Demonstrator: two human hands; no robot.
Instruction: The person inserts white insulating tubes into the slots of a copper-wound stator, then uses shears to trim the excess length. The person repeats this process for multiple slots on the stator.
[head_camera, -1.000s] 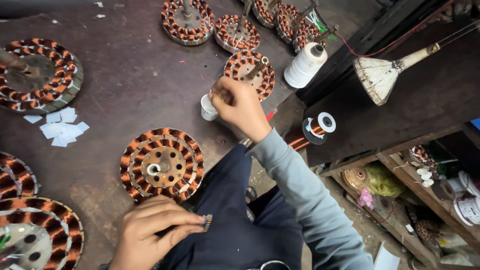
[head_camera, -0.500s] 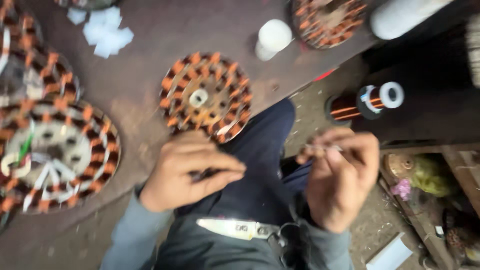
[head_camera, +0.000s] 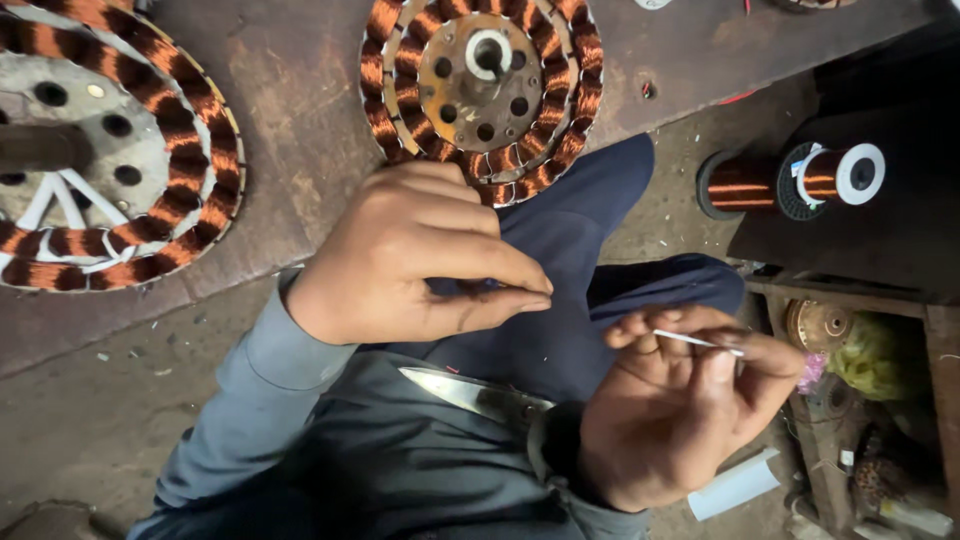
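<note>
left hand (head_camera: 420, 260): grip pinched, contents unclear | right hand (head_camera: 680, 400): grip holding white strip (head_camera: 695, 341)

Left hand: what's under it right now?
Under the left hand lies the dark blue trouser leg, and it covers the near edge of the copper-wound stator. Whatever its pinched fingers hold is hidden.

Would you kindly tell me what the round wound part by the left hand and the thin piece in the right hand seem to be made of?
Round wound part: glossy orange coils, likely enamelled copper wire, around a dull grey metal hub with holes. Thin piece in the right hand: white and matte, perhaps paper or plastic sleeving.
</note>
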